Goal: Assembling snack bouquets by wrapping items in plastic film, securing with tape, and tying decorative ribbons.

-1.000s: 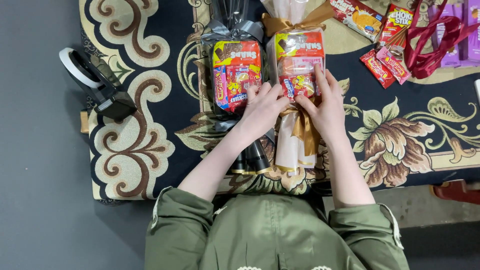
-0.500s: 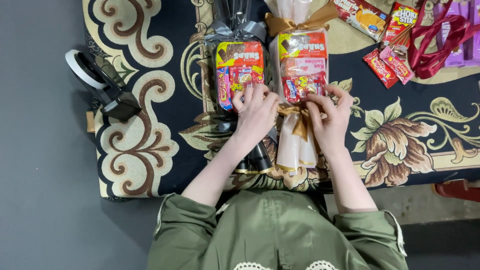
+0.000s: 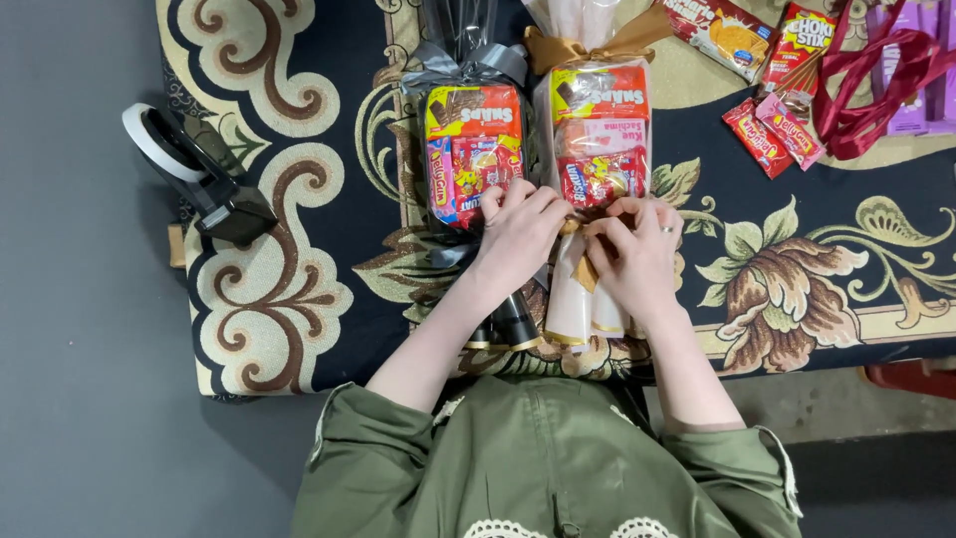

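Both hands meet at the waist of a snack bundle (image 3: 597, 149) wrapped in clear crinkly film, which lies flat on a table covered by a woven cloth (image 3: 289, 289) of dark ground with cream scrolls and a flower pattern. The left hand (image 3: 520, 231) has its fingers curled down onto the spot where the film narrows, and the right hand (image 3: 637, 254), with a ring on one finger, pinches a thin gold ribbon (image 3: 581, 261) there between fingertips; both grips are closed on that ribbon at the neck of the bundle. Inside the film sit flat, glossy packets in red, yellow and pink. A wider gold bow (image 3: 583, 48) ties the top end, and below the hands the bundle ends in a pale tube-shaped handle (image 3: 571, 304) with a gold rim.

Just beside it on the left lies a second bundle (image 3: 468, 149) of the same kind, tied with a grey satin bow (image 3: 468, 65) and ending in a black tube (image 3: 513, 319). The left hand partly covers its lower edge.

At the cloth's left edge stands a black tape dispenser (image 3: 204, 184) with a white roll. Toward the upper right lie loose snack packets (image 3: 772, 134), a flat red box (image 3: 725, 32) and a coil of dark red ribbon (image 3: 876, 85). The person's sleeves are olive green fabric.
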